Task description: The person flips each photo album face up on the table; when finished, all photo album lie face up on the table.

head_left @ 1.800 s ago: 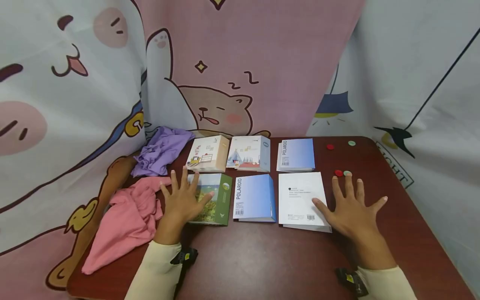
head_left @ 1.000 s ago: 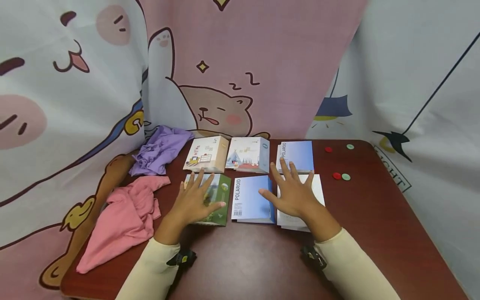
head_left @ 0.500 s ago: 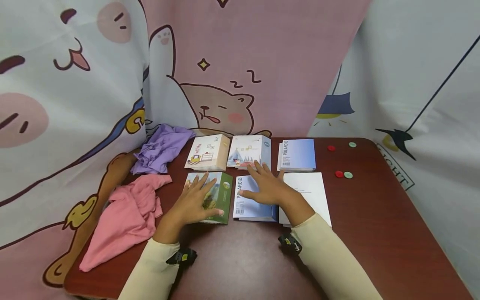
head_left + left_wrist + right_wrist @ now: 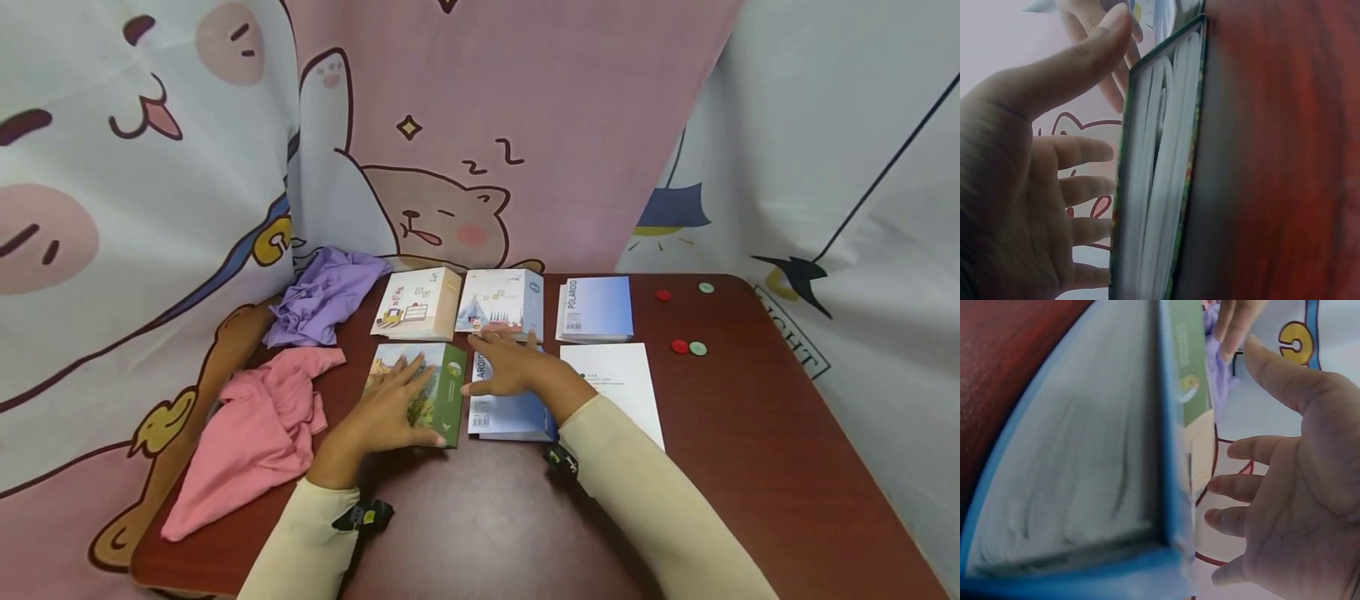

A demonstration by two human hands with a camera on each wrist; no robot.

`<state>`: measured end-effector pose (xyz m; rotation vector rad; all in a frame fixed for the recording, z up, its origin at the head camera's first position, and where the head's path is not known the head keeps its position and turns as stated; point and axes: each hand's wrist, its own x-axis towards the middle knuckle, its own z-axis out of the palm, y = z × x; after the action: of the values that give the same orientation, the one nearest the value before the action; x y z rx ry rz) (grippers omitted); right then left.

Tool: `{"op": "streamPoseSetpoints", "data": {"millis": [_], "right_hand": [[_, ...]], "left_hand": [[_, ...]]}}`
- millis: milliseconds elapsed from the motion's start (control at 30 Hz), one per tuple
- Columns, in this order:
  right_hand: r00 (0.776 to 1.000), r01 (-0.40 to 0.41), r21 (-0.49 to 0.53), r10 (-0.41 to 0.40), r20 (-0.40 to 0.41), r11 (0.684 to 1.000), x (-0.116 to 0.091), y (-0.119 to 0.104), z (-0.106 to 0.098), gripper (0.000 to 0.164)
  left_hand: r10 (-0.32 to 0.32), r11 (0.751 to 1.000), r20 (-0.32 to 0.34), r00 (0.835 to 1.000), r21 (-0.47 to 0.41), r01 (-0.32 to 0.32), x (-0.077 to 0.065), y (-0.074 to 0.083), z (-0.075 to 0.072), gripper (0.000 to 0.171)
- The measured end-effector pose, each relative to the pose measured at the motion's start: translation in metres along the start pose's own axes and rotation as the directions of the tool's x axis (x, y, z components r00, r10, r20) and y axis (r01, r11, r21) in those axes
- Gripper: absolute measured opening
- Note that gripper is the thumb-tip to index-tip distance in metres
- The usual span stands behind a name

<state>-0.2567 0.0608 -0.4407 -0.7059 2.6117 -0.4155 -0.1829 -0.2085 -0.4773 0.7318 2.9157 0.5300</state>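
My left hand (image 4: 382,417) is spread over a green album (image 4: 452,400) with a landscape cover. In the left wrist view its fingertips reach the cover's edge; whether they touch cannot be told. Over the front blue POLAROID album (image 4: 510,421) is my right hand (image 4: 510,367), its fingers loosely extended and partly hiding the cover. A gap shows between that hand and the blue album (image 4: 1085,456) in the right wrist view. Just right of it lies a white album (image 4: 630,383), its lower left corner covered by my right sleeve. Neither hand grips anything.
Behind stand a cream album (image 4: 420,304), a white-and-blue album (image 4: 498,300) and another blue POLAROID album (image 4: 600,308). Purple cloth (image 4: 326,296) and pink cloth (image 4: 258,433) lie at left. Red discs (image 4: 679,347) and green discs (image 4: 697,348) sit at right on the brown table (image 4: 465,533).
My right hand has swept left, from the white album's right side across it to the front blue album. The left hand stays over the green album, its thumb slightly lower. The albums keep their places.
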Motion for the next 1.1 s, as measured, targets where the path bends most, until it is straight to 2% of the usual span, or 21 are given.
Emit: {"op": "streamPoseSetpoints", "data": {"millis": [233,500,867,1100], "right_hand": [[1.000,0.027,-0.011,-0.028,-0.007,1.000,0.011,0.002,0.007,0.099],[0.998,0.058,-0.006,-0.058,-0.003,0.998,0.019,0.004,0.017,0.095],[0.999,0.048,-0.049,-0.049,-0.024,0.998,0.025,0.004,0.026,0.091],[0.997,0.057,-0.042,-0.059,-0.049,0.998,0.031,0.006,0.034,0.091]], "left_hand": [[0.022,0.999,0.026,0.999,-0.035,-0.021,-0.001,0.001,-0.001,0.127],[0.005,0.999,0.076,0.997,-0.039,-0.002,-0.002,0.002,0.005,0.124],[0.001,1.000,0.080,0.997,-0.017,0.000,-0.002,0.004,0.005,0.123],[-0.007,1.000,0.083,0.997,-0.006,0.008,-0.002,0.004,0.006,0.121]]}}
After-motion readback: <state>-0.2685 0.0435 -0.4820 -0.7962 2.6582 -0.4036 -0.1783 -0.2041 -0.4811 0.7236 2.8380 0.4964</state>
